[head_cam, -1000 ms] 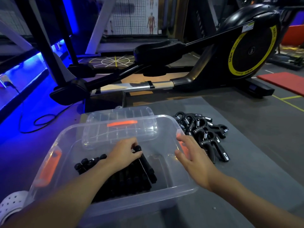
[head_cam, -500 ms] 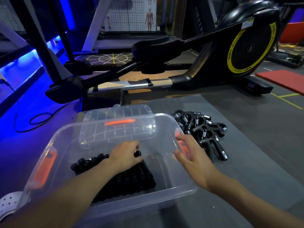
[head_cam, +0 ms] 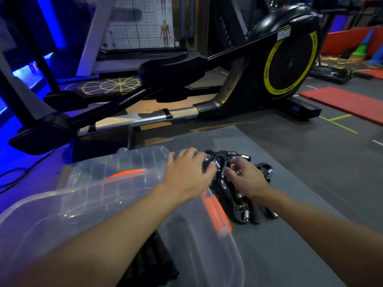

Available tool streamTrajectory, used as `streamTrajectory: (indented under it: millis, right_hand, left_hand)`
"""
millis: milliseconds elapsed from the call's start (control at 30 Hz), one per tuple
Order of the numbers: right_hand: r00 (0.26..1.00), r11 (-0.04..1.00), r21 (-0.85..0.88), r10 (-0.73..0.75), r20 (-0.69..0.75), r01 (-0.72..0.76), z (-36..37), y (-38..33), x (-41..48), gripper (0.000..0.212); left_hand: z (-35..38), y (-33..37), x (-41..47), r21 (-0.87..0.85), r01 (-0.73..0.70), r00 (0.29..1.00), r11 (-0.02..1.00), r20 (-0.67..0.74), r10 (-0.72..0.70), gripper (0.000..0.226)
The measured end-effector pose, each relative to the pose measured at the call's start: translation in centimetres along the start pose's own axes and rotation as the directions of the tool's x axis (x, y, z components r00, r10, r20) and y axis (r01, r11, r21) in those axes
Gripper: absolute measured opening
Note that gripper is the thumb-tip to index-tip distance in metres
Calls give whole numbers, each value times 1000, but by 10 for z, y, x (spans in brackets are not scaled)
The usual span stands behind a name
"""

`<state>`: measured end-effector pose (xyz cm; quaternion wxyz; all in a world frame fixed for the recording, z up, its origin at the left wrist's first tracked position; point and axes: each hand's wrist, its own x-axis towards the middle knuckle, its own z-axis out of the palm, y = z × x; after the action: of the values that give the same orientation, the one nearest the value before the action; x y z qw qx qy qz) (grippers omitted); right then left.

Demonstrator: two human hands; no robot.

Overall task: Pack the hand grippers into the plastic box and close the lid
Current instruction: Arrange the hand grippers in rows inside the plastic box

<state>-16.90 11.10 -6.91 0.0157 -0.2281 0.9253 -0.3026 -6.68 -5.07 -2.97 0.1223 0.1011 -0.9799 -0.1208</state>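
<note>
Both hands have left the plastic box (head_cam: pixel 62 206) since half a second back. The left hand (head_cam: pixel 186 172) was down among the packed hand grippers (head_cam: pixel 154 264) and the right hand (head_cam: pixel 247 178) was at the box's right rim. Both now sit on the pile of loose hand grippers (head_cam: pixel 243 207) to the right of the box. Camera has swung right and closer, so the box is now lower left.

Head view (only view):
- Left hand: fingers curved over the far-left top of the pile, thumb against a coil spring.
- Right hand: fingertips bent down into the pile's middle.
- Motion blur on both hands; cannot tell whether either has closed on a gripper.
- Loose hand grippers: black, tangled heap on the grey floor mat (head_cam: pixel 310 183), by the box's right wall at the orange latch (head_cam: pixel 215 212). Touching or just beside, cannot tell. The hands hide the heap's middle. Small white labels on the handle ends are too small to read.
- Packed hand grippers: only a dark strip shows under the left forearm, inside the clear wall.
- Plastic box: open, near corner cut off by the frame edge.
- Lid (head_cam: pixel 124 162): clear, beyond the box's far side.
- Behind: elliptical trainer (head_cam: pixel 290 65). The yellow ring on its round housing reads "MBH"; the rest of the lettering is blurred.
- Anatomy chart (head_cam: pixel 149 23) on the back wall, text illegible.
- Red mat (head_cam: pixel 342 102) far right
</note>
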Motion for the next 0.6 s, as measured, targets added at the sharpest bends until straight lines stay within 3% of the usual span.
streamTrajectory:
  millis: [100, 167, 333, 467, 600]
  right_hand:
    - [999, 987, -164, 8, 42, -1, 7, 23, 52, 50]
    - [998, 977, -211, 4, 69, 11, 13, 34, 88, 53]
    - [980, 982, -187, 74, 186, -39, 36, 44, 157, 79]
    - [918, 990, -84, 136, 372, -112, 52, 47, 188, 96]
    - [846, 977, -195, 174, 503, -84, 60, 51, 203, 100]
  left_hand:
    - [13, 0, 7, 60, 46, 995, 997, 84, -51, 77]
    - [15, -1, 7, 73, 60, 991, 996, 117, -68, 75]
    - [14, 0, 2, 88, 83, 986, 993, 140, -94, 87]
    - [14, 1, 4, 107, 74, 981, 992, 173, -92, 89]
    - [16, 0, 5, 121, 71, 975, 990, 199, -95, 90]
